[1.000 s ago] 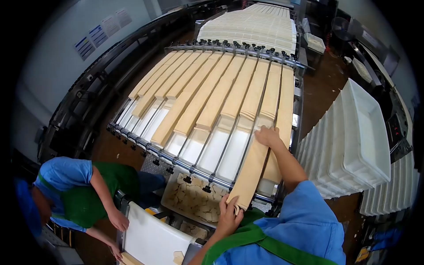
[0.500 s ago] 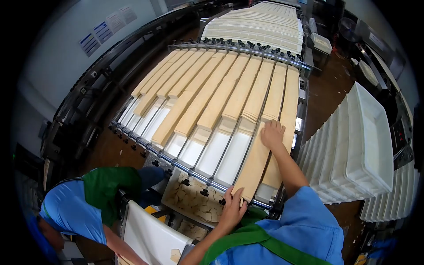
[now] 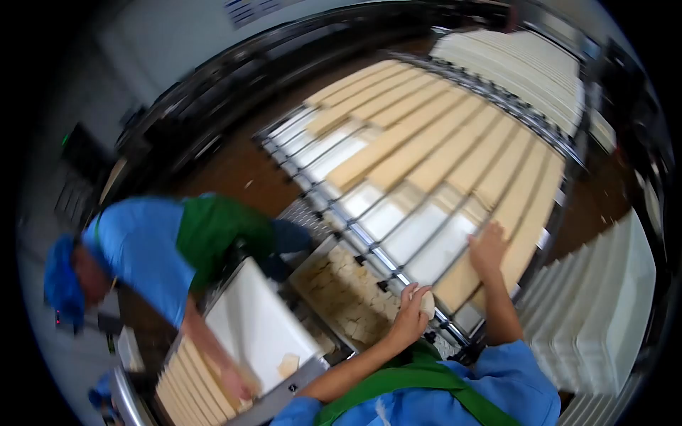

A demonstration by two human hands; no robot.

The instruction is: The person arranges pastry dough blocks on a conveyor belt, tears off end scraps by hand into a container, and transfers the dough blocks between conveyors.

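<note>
Long rows of thin, pale dough sheets [image 3: 419,149] lie packed side by side between metal rods on a white conveyor bed [image 3: 415,245]. At the near end, my left hand [image 3: 410,316] is closed around a small pale dough piece [image 3: 428,304], just off the front rail [image 3: 380,259]. My right hand [image 3: 489,248] rests on top of a near-right dough row [image 3: 462,284], fingers stretched out and slightly apart. Below the rail, a white bin [image 3: 305,284] holds many broken dough pieces [image 3: 355,295].
To my left, a co-worker [image 3: 149,248] bends over a white belt [image 3: 245,319], one hand on more dough rows [image 3: 188,387]. Stacked white trays [image 3: 597,312] stand close on my right. A dark machine line [image 3: 277,64] runs along the wall.
The view has swung left and blurred. My left hand has come off the row's near end with a dough piece in it. My right hand stays on the row.
</note>
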